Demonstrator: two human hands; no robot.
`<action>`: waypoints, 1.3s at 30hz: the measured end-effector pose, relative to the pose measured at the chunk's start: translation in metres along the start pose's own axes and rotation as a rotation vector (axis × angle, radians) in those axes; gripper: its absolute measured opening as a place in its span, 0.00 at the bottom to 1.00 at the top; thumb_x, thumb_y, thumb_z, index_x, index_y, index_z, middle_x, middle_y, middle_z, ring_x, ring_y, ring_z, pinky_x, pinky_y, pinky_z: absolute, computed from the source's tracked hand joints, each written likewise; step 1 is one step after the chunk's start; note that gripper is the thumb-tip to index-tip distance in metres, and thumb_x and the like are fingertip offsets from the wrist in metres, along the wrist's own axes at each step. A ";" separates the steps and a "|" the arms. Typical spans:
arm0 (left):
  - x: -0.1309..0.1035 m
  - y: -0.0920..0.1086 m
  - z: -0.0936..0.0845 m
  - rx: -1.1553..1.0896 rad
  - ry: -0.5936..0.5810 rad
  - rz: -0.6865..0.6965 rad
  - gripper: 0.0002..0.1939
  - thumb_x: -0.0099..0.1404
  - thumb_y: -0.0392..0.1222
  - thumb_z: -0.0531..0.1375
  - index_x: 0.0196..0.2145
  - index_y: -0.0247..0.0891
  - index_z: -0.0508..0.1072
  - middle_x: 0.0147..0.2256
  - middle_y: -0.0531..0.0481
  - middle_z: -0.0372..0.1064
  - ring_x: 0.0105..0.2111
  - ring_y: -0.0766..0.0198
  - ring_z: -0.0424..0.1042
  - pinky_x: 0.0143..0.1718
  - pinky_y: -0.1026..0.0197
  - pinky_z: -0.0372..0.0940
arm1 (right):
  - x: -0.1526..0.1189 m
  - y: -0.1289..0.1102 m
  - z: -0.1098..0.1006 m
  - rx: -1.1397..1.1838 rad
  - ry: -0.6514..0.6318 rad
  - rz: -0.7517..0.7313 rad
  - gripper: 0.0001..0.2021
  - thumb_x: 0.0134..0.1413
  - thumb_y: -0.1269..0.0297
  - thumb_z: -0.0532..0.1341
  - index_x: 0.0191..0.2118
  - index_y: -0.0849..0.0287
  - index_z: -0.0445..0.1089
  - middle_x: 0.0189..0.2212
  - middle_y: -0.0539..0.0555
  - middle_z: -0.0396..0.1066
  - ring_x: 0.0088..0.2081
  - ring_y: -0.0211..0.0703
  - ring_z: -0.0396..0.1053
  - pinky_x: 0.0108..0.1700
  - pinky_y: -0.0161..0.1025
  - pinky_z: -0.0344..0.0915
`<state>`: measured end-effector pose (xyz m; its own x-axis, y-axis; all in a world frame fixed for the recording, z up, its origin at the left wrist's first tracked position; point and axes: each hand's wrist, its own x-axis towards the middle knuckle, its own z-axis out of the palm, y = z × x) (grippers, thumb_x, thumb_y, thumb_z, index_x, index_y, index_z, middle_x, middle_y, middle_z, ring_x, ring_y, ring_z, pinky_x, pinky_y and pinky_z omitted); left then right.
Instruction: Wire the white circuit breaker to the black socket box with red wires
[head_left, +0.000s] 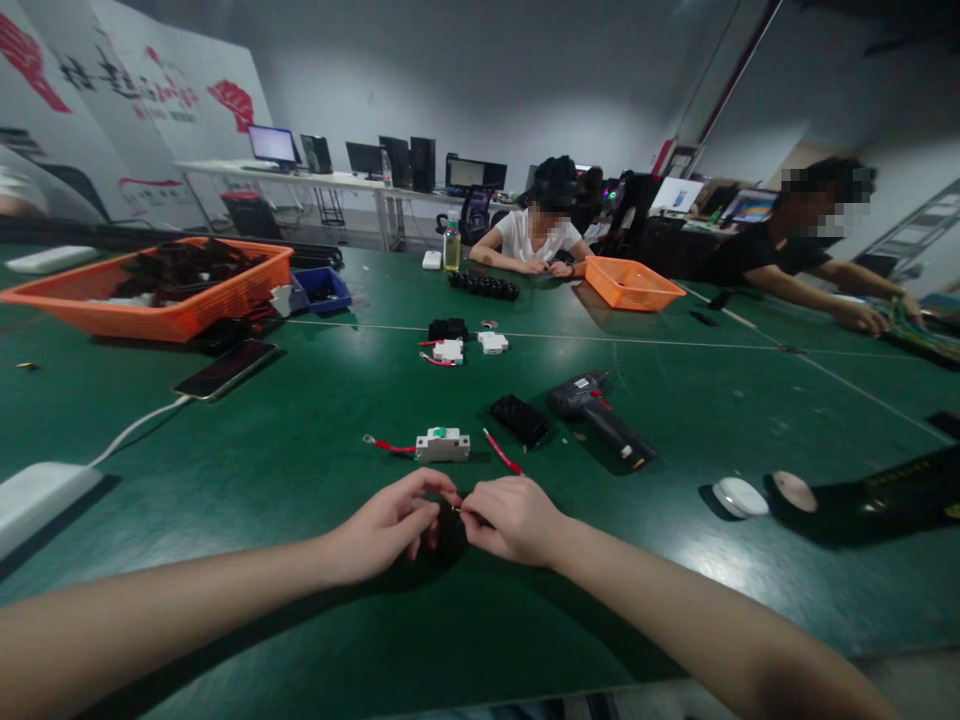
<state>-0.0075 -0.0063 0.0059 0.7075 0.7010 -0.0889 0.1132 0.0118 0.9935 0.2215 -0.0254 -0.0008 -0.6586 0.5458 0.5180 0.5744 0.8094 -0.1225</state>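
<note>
My left hand and my right hand meet just above the green table. The right fingers are pinched on a small, shiny piece too tiny to name. The left fingers are curled beside a dark patch between the hands; whether they hold a part is hidden. Just beyond them lies a white circuit breaker with a green lever and a red wire ending in a ring terminal. Another short red wire lies near my right knuckles. Behind it are a black block-shaped part and a cordless screwdriver.
More breakers sit farther back. At left are an orange basket of black parts, a blue bin, a phone and a white power strip. Two people work across the table, near another orange basket.
</note>
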 end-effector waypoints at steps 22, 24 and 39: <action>0.001 0.003 0.001 -0.032 -0.004 -0.016 0.19 0.69 0.51 0.56 0.52 0.40 0.62 0.39 0.50 0.66 0.32 0.68 0.68 0.25 0.67 0.64 | -0.002 0.003 0.000 0.033 0.033 0.028 0.03 0.61 0.69 0.56 0.37 0.58 0.66 0.27 0.50 0.71 0.28 0.38 0.69 0.31 0.35 0.61; 0.001 0.002 0.001 -0.030 -0.005 -0.006 0.18 0.70 0.51 0.56 0.52 0.39 0.62 0.36 0.51 0.65 0.31 0.68 0.67 0.25 0.67 0.64 | -0.003 0.003 0.001 0.038 0.030 0.030 0.02 0.61 0.69 0.56 0.37 0.58 0.66 0.28 0.50 0.71 0.28 0.38 0.69 0.31 0.35 0.61; -0.001 0.001 0.001 -0.019 -0.027 -0.008 0.18 0.69 0.48 0.56 0.53 0.41 0.61 0.42 0.49 0.65 0.32 0.68 0.68 0.26 0.67 0.64 | -0.005 0.004 0.003 0.025 0.038 0.008 0.04 0.63 0.69 0.56 0.36 0.58 0.66 0.27 0.50 0.71 0.28 0.38 0.69 0.31 0.35 0.60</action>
<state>-0.0077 -0.0073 0.0072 0.7250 0.6817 -0.0983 0.1053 0.0312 0.9939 0.2252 -0.0243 -0.0060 -0.6349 0.5445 0.5482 0.5670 0.8103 -0.1481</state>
